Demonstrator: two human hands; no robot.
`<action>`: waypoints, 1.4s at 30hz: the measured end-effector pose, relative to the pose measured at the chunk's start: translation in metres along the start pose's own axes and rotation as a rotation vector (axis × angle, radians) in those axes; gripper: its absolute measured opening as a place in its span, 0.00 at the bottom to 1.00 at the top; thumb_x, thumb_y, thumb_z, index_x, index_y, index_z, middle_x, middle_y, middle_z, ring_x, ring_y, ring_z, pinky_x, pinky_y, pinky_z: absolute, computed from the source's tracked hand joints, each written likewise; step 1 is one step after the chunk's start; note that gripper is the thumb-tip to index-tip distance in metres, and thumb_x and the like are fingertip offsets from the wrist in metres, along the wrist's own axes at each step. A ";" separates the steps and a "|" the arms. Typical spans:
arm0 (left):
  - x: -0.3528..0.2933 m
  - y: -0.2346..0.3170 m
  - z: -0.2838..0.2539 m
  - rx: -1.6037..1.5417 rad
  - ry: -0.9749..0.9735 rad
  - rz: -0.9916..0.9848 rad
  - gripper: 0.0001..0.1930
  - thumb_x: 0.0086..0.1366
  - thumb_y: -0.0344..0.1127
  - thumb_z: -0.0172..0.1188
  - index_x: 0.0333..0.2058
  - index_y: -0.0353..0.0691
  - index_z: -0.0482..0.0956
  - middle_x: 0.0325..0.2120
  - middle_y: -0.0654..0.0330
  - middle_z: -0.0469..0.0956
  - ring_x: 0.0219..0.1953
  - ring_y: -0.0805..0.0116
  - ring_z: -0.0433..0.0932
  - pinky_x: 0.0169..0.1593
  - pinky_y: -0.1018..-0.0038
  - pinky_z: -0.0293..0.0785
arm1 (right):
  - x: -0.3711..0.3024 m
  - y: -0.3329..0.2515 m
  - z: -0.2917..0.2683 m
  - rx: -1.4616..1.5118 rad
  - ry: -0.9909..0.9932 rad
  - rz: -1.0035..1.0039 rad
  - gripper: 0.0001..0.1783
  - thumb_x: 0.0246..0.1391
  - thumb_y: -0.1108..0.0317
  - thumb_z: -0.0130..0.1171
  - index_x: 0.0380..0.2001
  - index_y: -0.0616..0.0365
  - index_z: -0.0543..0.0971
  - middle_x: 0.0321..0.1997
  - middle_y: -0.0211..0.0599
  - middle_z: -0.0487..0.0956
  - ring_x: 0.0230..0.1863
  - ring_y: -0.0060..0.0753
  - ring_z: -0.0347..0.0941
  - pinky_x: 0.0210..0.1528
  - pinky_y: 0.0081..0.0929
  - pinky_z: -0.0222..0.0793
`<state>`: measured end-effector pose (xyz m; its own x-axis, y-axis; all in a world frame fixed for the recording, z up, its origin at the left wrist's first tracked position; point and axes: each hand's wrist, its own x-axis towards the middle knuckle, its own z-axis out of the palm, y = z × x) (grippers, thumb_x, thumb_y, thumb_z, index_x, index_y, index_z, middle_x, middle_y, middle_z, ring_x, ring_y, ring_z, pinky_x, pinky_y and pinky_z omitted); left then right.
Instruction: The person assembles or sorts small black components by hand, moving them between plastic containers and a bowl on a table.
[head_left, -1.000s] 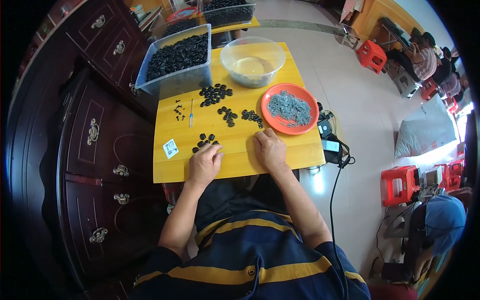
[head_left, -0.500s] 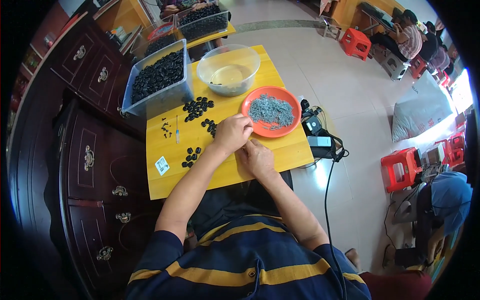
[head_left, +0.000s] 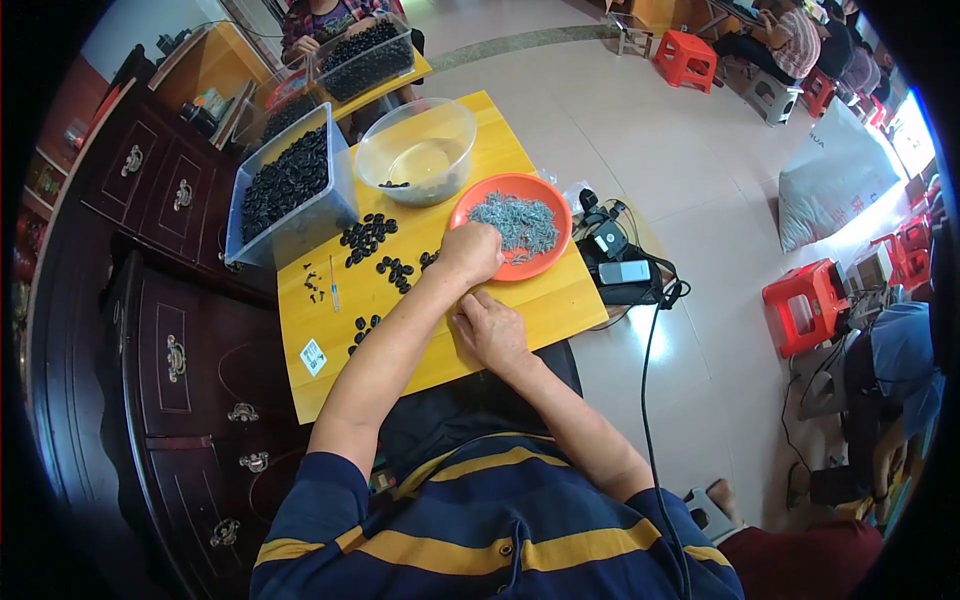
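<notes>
The desk (head_left: 560, 302) is bright yellow. The plate (head_left: 563, 225) is orange-red, and the small pieces (head_left: 517, 222) in it are silvery blue-grey. The rounded pieces (head_left: 368, 238) are black. The tub (head_left: 343, 200) is see-through with a pale blue tint; the bowl (head_left: 440, 132) is clear and colourless. The shirt (head_left: 600, 545) is navy with mustard-yellow stripes. The cabinet (head_left: 215, 375) is dark reddish brown, with silvery handles (head_left: 242, 412). The stools (head_left: 688, 42) are red.

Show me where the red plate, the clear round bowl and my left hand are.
Red plate (head_left: 524, 271): head view, on the bare rim nearest the person.
Clear round bowl (head_left: 461, 155): head view, on its right side wall.
Left hand (head_left: 474, 251): head view, on the back of the hand.
</notes>
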<state>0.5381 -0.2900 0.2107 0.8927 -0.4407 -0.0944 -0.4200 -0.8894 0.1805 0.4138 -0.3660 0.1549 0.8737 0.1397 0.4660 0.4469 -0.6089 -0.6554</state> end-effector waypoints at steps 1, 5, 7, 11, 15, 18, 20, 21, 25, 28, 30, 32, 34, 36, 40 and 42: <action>0.000 0.001 0.001 0.016 0.000 0.002 0.07 0.55 0.39 0.61 0.28 0.44 0.84 0.27 0.54 0.83 0.34 0.53 0.82 0.40 0.58 0.78 | 0.000 0.000 -0.001 0.022 0.007 0.001 0.10 0.52 0.63 0.62 0.31 0.56 0.73 0.30 0.41 0.76 0.29 0.47 0.77 0.31 0.40 0.73; 0.002 -0.002 0.007 0.106 0.035 -0.012 0.08 0.57 0.38 0.58 0.28 0.44 0.84 0.28 0.53 0.83 0.35 0.52 0.82 0.40 0.56 0.78 | 0.001 0.003 -0.005 0.108 -0.027 0.012 0.10 0.54 0.64 0.60 0.32 0.56 0.71 0.29 0.43 0.77 0.31 0.49 0.78 0.32 0.43 0.74; 0.002 -0.005 0.006 0.101 0.022 -0.027 0.08 0.57 0.38 0.58 0.28 0.44 0.84 0.28 0.52 0.83 0.35 0.52 0.82 0.40 0.56 0.78 | 0.001 0.002 -0.006 0.114 -0.034 0.019 0.09 0.54 0.64 0.60 0.31 0.56 0.72 0.29 0.43 0.77 0.31 0.48 0.78 0.32 0.43 0.73; 0.003 -0.004 0.002 0.084 -0.022 -0.033 0.08 0.57 0.36 0.57 0.28 0.44 0.84 0.28 0.52 0.83 0.36 0.52 0.82 0.41 0.56 0.78 | 0.002 0.002 -0.007 0.128 -0.030 0.021 0.09 0.53 0.64 0.60 0.31 0.56 0.72 0.29 0.44 0.78 0.31 0.49 0.78 0.32 0.43 0.73; 0.007 -0.008 0.005 0.104 -0.005 -0.060 0.08 0.56 0.36 0.57 0.28 0.43 0.84 0.28 0.52 0.83 0.36 0.51 0.82 0.41 0.55 0.78 | 0.004 0.000 -0.005 0.138 -0.031 0.004 0.09 0.53 0.64 0.60 0.30 0.56 0.72 0.29 0.43 0.78 0.31 0.49 0.78 0.32 0.42 0.73; 0.006 -0.003 0.001 0.149 -0.029 0.020 0.09 0.54 0.36 0.59 0.29 0.40 0.84 0.28 0.49 0.82 0.36 0.49 0.82 0.40 0.54 0.79 | 0.003 0.002 -0.007 0.142 -0.017 -0.012 0.09 0.53 0.64 0.60 0.30 0.56 0.72 0.28 0.43 0.78 0.31 0.48 0.78 0.31 0.42 0.73; 0.005 -0.002 -0.001 0.143 -0.028 0.026 0.09 0.54 0.36 0.59 0.29 0.40 0.84 0.28 0.49 0.82 0.36 0.49 0.82 0.40 0.54 0.79 | 0.003 0.001 -0.008 0.129 -0.023 0.012 0.08 0.53 0.65 0.61 0.30 0.55 0.73 0.28 0.42 0.78 0.30 0.48 0.78 0.31 0.42 0.73; 0.003 0.000 -0.003 0.132 -0.035 0.043 0.09 0.54 0.37 0.58 0.29 0.39 0.84 0.28 0.48 0.82 0.36 0.49 0.82 0.40 0.55 0.79 | 0.003 0.001 -0.008 0.128 -0.024 0.003 0.08 0.53 0.65 0.61 0.30 0.55 0.73 0.28 0.42 0.78 0.30 0.48 0.78 0.31 0.42 0.73; -0.001 0.001 -0.010 0.135 -0.059 0.040 0.11 0.53 0.37 0.59 0.29 0.36 0.83 0.30 0.46 0.82 0.37 0.49 0.82 0.41 0.55 0.79 | 0.003 0.000 -0.008 0.141 -0.009 0.014 0.08 0.52 0.67 0.62 0.32 0.56 0.73 0.30 0.42 0.78 0.32 0.49 0.78 0.32 0.41 0.73; -0.005 0.000 -0.009 0.106 0.002 0.070 0.12 0.53 0.37 0.58 0.31 0.35 0.81 0.30 0.47 0.81 0.36 0.48 0.82 0.41 0.55 0.79 | 0.004 -0.003 -0.010 0.146 -0.017 0.027 0.08 0.51 0.69 0.62 0.32 0.57 0.74 0.31 0.43 0.78 0.33 0.50 0.78 0.34 0.40 0.73; -0.009 -0.004 -0.005 0.047 0.108 0.079 0.11 0.54 0.36 0.57 0.31 0.35 0.80 0.28 0.47 0.81 0.35 0.47 0.81 0.40 0.54 0.78 | 0.004 -0.003 -0.010 0.153 -0.021 0.031 0.08 0.51 0.69 0.62 0.33 0.57 0.74 0.31 0.44 0.78 0.34 0.50 0.78 0.34 0.40 0.73; -0.012 -0.006 -0.002 -0.013 0.210 0.087 0.10 0.54 0.35 0.57 0.32 0.36 0.78 0.27 0.47 0.80 0.35 0.47 0.81 0.40 0.54 0.78 | 0.004 -0.001 -0.008 0.139 -0.017 0.011 0.08 0.53 0.66 0.62 0.33 0.54 0.74 0.32 0.41 0.78 0.33 0.48 0.78 0.34 0.40 0.73; -0.018 -0.004 -0.007 -0.210 0.345 0.129 0.06 0.55 0.31 0.56 0.31 0.37 0.73 0.25 0.47 0.78 0.32 0.46 0.80 0.37 0.55 0.77 | 0.004 0.002 -0.007 0.144 -0.012 0.016 0.08 0.53 0.65 0.62 0.33 0.54 0.74 0.32 0.41 0.78 0.33 0.48 0.78 0.34 0.40 0.73; -0.022 -0.003 -0.007 -0.304 0.363 0.150 0.04 0.54 0.28 0.55 0.30 0.37 0.72 0.25 0.46 0.77 0.31 0.45 0.79 0.36 0.56 0.77 | 0.003 0.002 -0.007 0.150 -0.011 0.022 0.08 0.52 0.65 0.62 0.33 0.54 0.74 0.31 0.42 0.79 0.33 0.48 0.78 0.34 0.40 0.73; -0.032 -0.006 -0.005 -0.522 0.441 0.160 0.05 0.55 0.23 0.54 0.31 0.36 0.73 0.23 0.52 0.78 0.25 0.55 0.79 0.32 0.66 0.76 | 0.005 0.003 -0.007 0.178 -0.002 0.038 0.08 0.53 0.65 0.62 0.34 0.55 0.76 0.31 0.42 0.79 0.33 0.48 0.78 0.34 0.40 0.74; -0.037 -0.007 -0.005 -0.679 0.471 0.150 0.05 0.56 0.24 0.54 0.32 0.36 0.74 0.22 0.53 0.78 0.25 0.58 0.79 0.32 0.67 0.76 | 0.006 0.003 -0.007 0.184 0.000 0.049 0.08 0.53 0.65 0.62 0.33 0.55 0.76 0.31 0.43 0.80 0.33 0.49 0.79 0.34 0.40 0.74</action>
<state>0.5090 -0.2669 0.2178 0.8733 -0.3180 0.3690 -0.4847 -0.4927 0.7227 0.4186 -0.3722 0.1597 0.8955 0.1135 0.4304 0.4311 -0.4615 -0.7753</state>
